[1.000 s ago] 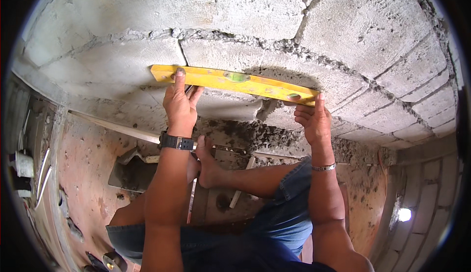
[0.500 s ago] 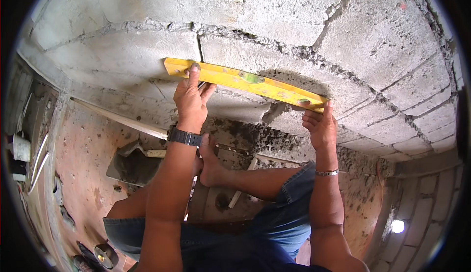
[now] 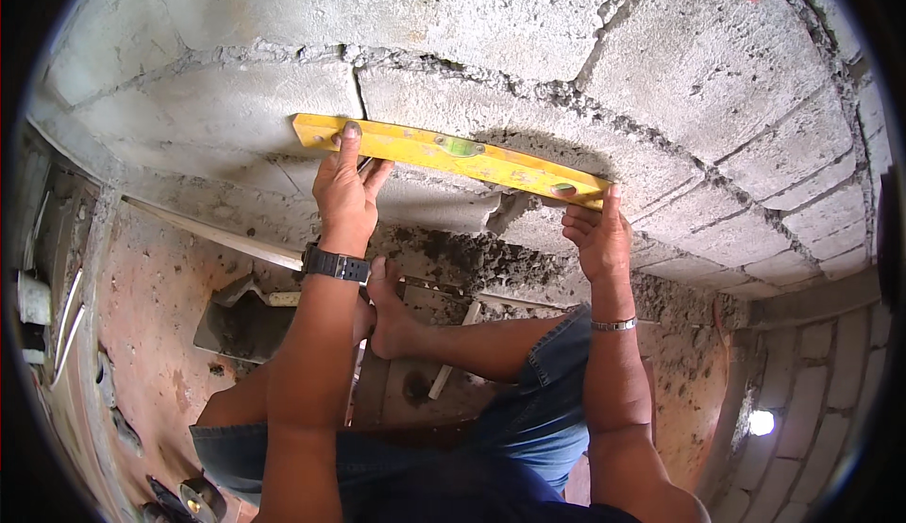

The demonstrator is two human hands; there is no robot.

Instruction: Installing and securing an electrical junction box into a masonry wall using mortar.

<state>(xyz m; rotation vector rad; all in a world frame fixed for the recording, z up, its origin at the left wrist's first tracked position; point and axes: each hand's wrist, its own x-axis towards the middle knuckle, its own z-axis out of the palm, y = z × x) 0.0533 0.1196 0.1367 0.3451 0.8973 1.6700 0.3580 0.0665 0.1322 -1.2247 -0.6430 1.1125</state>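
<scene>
A yellow spirit level point(image 3: 500, 170) with a green vial lies against the pale block wall point(image 3: 698, 60), its right end a little lower in the picture. My left hand point(image 3: 349, 188), with a black watch on the wrist, grips it near the left end, thumb on the face. My right hand point(image 3: 599, 226) holds the right end with its thumb up and fingers curled beneath. Just below the level, the block surface is broken and uneven, with dark crumbled mortar point(image 3: 472, 254) lower down. Part of that surface is hidden by my hands.
A dark trough point(image 3: 226, 329) sits left of my bare foot point(image 3: 387, 325). A long wooden strip point(image 3: 208, 230) runs along the wall base, and a short stick point(image 3: 444, 377) lies right of the foot. A white container point(image 3: 33, 298) stands at the far left.
The view has shifted slightly, so wall, level and hands moved right in the picture and then back left. Both hands keep their hold on the level, which shows no clear movement along the wall.
</scene>
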